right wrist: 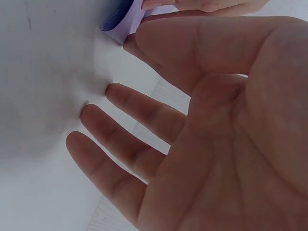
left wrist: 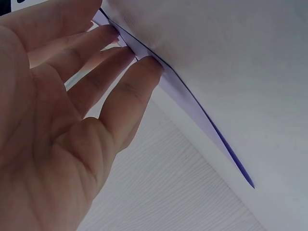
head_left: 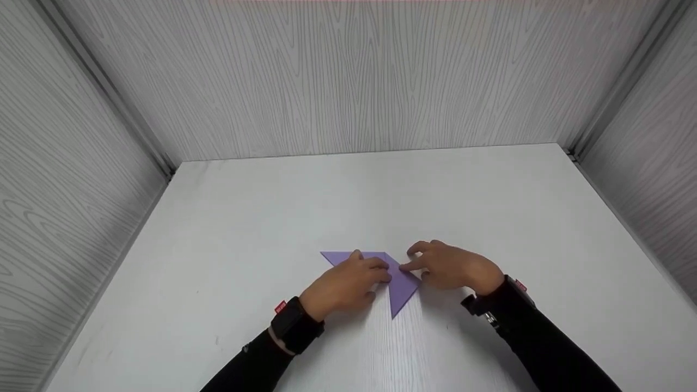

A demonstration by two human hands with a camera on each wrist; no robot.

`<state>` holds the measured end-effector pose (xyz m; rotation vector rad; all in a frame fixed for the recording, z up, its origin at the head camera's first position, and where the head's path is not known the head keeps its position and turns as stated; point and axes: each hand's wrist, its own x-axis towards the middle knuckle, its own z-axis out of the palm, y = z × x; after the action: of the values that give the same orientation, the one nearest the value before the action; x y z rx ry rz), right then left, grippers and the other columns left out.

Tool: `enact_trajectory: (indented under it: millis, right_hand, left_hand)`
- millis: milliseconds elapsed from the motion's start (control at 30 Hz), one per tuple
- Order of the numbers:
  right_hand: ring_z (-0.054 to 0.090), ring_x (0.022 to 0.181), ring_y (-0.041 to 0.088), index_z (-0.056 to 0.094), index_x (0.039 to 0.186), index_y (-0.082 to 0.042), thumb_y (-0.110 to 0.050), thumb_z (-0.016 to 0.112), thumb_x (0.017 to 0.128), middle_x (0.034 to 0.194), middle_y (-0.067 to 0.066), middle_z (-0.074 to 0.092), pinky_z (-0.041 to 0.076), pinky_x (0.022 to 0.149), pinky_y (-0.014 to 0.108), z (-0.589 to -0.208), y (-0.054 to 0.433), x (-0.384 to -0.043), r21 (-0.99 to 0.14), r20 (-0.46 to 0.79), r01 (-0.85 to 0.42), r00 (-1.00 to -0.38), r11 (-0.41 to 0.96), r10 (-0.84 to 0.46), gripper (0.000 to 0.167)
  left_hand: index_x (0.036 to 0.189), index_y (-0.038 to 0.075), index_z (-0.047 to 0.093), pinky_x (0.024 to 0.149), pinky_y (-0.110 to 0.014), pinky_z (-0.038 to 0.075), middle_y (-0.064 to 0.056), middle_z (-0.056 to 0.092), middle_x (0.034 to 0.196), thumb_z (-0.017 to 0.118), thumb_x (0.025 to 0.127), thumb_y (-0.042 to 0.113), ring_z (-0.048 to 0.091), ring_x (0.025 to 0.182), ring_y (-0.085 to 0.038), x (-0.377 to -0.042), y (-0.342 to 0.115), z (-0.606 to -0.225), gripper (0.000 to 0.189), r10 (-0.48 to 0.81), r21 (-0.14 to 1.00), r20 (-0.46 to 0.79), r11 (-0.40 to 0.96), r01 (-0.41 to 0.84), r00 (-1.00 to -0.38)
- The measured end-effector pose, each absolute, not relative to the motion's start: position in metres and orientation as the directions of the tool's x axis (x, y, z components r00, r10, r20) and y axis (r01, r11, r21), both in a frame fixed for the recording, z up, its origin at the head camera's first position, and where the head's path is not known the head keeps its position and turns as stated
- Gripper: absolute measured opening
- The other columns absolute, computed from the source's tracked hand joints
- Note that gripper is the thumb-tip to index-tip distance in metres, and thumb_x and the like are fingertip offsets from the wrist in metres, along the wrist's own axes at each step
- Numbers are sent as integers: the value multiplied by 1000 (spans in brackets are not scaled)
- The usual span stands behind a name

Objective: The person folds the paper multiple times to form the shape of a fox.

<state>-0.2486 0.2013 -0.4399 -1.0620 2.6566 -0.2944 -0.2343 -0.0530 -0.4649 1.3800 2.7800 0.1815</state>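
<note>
A folded sheet of purple paper (head_left: 402,288) lies on the white tabletop, with one point toward the left and another toward the near edge. My left hand (head_left: 346,283) rests over its middle, fingertips on the paper, hiding part of it. From the right, my right hand (head_left: 454,265) touches the paper's right part with the index finger. In the left wrist view the paper (left wrist: 190,101) appears nearly edge-on, under the left fingertips. The right wrist view has a raised, curled paper edge (right wrist: 126,26) by the index finger, while the other right fingertips touch the table.
The white tabletop (head_left: 245,218) spreads around the hands. Wood-grain panels stand at the back (head_left: 354,81), on the left side (head_left: 65,163) and on the right side (head_left: 648,163). Each wrist wears a black strap.
</note>
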Motion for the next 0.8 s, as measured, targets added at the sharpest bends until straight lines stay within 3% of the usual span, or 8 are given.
enact_trajectory:
  millis: [100, 300, 400, 500, 800]
  right_hand:
    - [53, 128, 44, 70, 136, -15, 6, 53, 90, 144, 19, 56, 43, 108, 56, -437, 202, -248, -290, -197, -614, -712, 734, -674, 53]
    - [56, 117, 42, 72, 133, -17, 7, 54, 89, 141, 18, 57, 48, 101, 52, -437, 199, -247, -251, -187, -624, -719, 740, -669, 54]
    - [54, 127, 44, 71, 134, -17, 8, 51, 88, 145, 18, 56, 46, 103, 51, -436, 200, -247, -277, -219, -597, -724, 753, -655, 56]
    - [51, 133, 44, 71, 134, -16, 10, 47, 87, 147, 18, 55, 47, 97, 46, -434, 202, -247, -317, -247, -566, -725, 761, -642, 59]
    - [56, 116, 44, 76, 125, -16, 15, 44, 84, 140, 17, 58, 48, 88, 42, -433, 201, -246, -312, -226, -576, -728, 756, -648, 60]
  left_hand:
    - [123, 15, 74, 95, -34, 44, -2, 65, 137, 71, 91, 4, 59, 118, -26, -233, -53, -464, 35, 788, 116, 22, 609, 785, -615]
    - [123, 14, 73, 103, -38, 44, -3, 65, 137, 71, 92, 5, 58, 119, -29, -233, -53, -463, 33, 783, 115, 13, 616, 779, -621]
    - [124, 15, 73, 101, -36, 44, -2, 64, 138, 71, 92, 6, 58, 118, -29, -233, -52, -464, 33, 778, 112, 1, 625, 773, -629]
    - [124, 16, 73, 100, -35, 45, -1, 63, 138, 72, 92, 7, 57, 117, -29, -232, -51, -464, 33, 772, 113, -13, 633, 766, -636]
    - [128, 19, 71, 99, -39, 42, 0, 66, 132, 73, 90, 6, 59, 121, -17, -234, -51, -467, 40, 796, 99, 19, 600, 794, -605]
